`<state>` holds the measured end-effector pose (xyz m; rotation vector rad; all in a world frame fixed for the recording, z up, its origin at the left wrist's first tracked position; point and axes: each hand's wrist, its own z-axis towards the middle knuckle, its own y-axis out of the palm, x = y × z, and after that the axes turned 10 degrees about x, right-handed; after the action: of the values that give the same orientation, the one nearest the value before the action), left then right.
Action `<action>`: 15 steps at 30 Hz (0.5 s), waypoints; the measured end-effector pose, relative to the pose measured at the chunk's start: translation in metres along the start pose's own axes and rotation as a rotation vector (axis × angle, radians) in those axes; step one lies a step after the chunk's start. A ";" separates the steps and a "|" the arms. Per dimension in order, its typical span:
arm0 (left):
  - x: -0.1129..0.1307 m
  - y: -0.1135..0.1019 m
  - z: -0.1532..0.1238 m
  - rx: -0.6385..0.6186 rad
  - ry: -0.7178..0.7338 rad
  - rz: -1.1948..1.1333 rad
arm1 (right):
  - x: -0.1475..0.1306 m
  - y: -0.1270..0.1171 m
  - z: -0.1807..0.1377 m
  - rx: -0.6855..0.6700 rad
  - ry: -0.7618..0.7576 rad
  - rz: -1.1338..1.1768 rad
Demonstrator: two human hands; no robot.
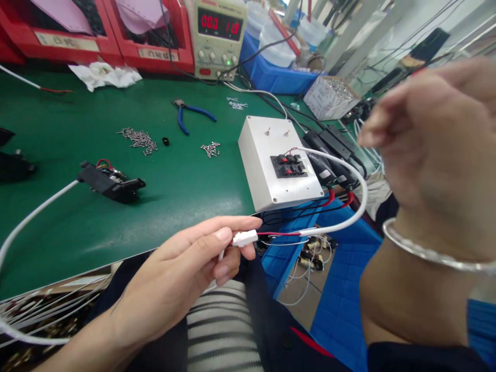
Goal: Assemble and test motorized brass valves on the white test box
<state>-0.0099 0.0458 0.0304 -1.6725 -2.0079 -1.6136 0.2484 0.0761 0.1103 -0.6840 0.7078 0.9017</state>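
My left hand (186, 274) is closed in a pinch on a small white connector (245, 238) in front of my lap, below the table's near edge. Red and white wires run from the connector into a white cable (351, 214) that loops up to the terminal block (289, 166) on a white box (267, 160). My right hand (434, 150) is raised close to the camera at the right, blurred, with fingers curled and a silver bangle (426, 253) on the wrist. What it holds, if anything, is not visible.
On the green mat (77, 227) lie a black part (110, 182) on a white cable, piles of screws (139, 139), and blue-handled pliers (191, 113). A power supply (217, 36) and red bins (147, 51) stand at the back. Blue crates (341, 310) sit below right.
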 end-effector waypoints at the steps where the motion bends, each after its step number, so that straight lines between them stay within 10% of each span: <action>1: 0.001 0.000 0.000 -0.010 -0.026 -0.022 | 0.017 0.006 0.015 -0.028 -0.005 -0.073; 8: 0.000 -0.005 0.000 -0.069 -0.131 -0.173 | 0.123 0.053 0.063 -0.186 0.354 -0.305; 15: 0.002 -0.006 0.004 -0.062 -0.157 -0.201 | 0.141 0.063 0.040 -0.221 0.153 -0.309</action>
<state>-0.0127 0.0508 0.0261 -1.7167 -2.2910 -1.6683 0.2651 0.1985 0.0098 -1.0371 0.6213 0.6518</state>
